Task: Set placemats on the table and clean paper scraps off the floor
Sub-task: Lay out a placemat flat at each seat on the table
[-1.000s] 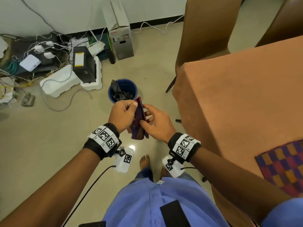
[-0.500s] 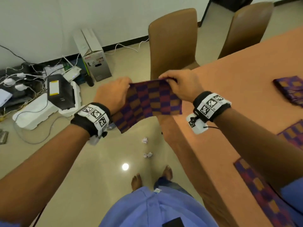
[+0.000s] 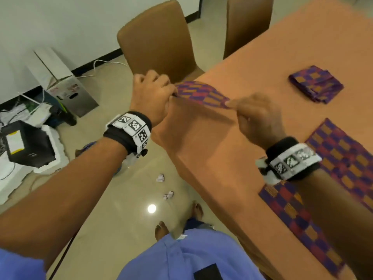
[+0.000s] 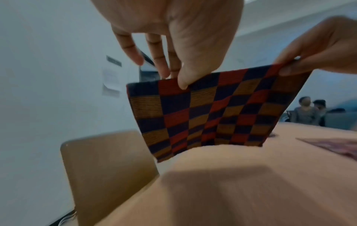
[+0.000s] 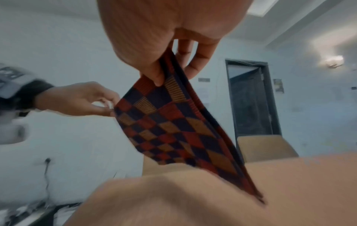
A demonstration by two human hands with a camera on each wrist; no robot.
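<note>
A checked purple, red and orange placemat (image 3: 199, 93) hangs stretched between my two hands above the near corner of the orange table (image 3: 252, 63). My left hand (image 3: 155, 93) pinches its left top corner, thumb in front (image 4: 183, 79). My right hand (image 3: 256, 116) pinches the right top corner (image 5: 158, 76). The placemat's (image 4: 208, 113) lower edge touches the tabletop. Another placemat (image 3: 333, 178) lies flat near my right arm, and a folded one (image 3: 315, 83) lies farther back. Two crumpled paper scraps (image 3: 160, 177) (image 3: 168, 195) lie on the floor by my feet.
Two tan chairs (image 3: 157, 41) (image 3: 248, 23) stand against the table's far side. A cardboard box (image 3: 66, 81), a black device on white foam (image 3: 28, 144) and tangled cables (image 3: 22, 110) sit by the wall at left.
The placemat was folded in my hands over a blue bin, then was opened out. Both hands have since carried it right and forward over the table corner, lowering it until its edge meets the top.
</note>
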